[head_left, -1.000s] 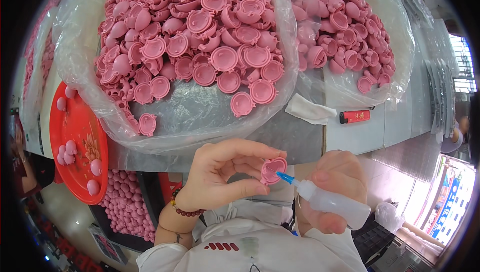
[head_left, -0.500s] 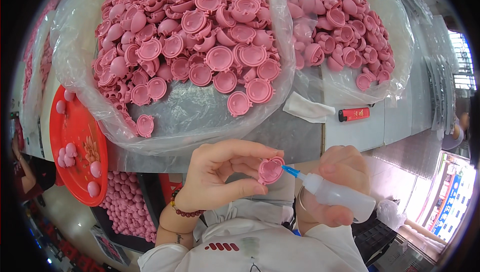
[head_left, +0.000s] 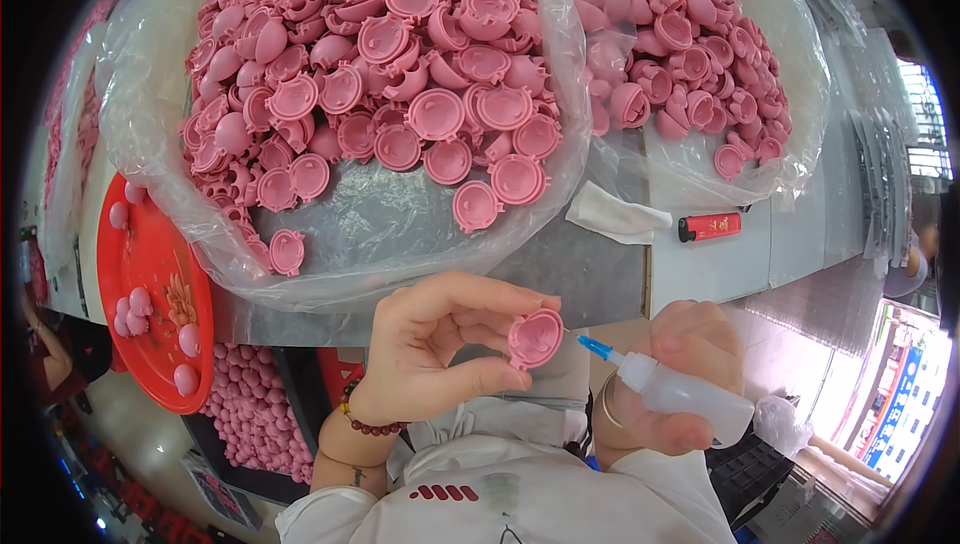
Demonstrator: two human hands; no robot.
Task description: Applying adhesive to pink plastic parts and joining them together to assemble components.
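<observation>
Between the thumb and fingers of my left hand [head_left: 435,344] is a small pink plastic half-shell [head_left: 536,338], its hollow side turned toward the right. My right hand [head_left: 685,369] is wrapped round a translucent white squeeze bottle [head_left: 690,401] with a blue needle tip [head_left: 596,347]. The bottle tilts so that its tip points up and left at the shell, with a short gap between them. Beyond my hands, a large heap of pink half-shells [head_left: 437,114] lies on a clear plastic bag [head_left: 400,219] on the grey table.
A second heap of pink shells [head_left: 700,64] sits in plastic at the right. Near it lie a folded white cloth [head_left: 617,215] and a red lighter [head_left: 710,227]. At the left are a red tray [head_left: 150,289] holding pink balls and, below, a dark crate full of pink balls [head_left: 257,409].
The bottle's tip has drawn back a little to the right, away from the shell. My left hand has shifted slightly left with the shell, which now faces more to the right.
</observation>
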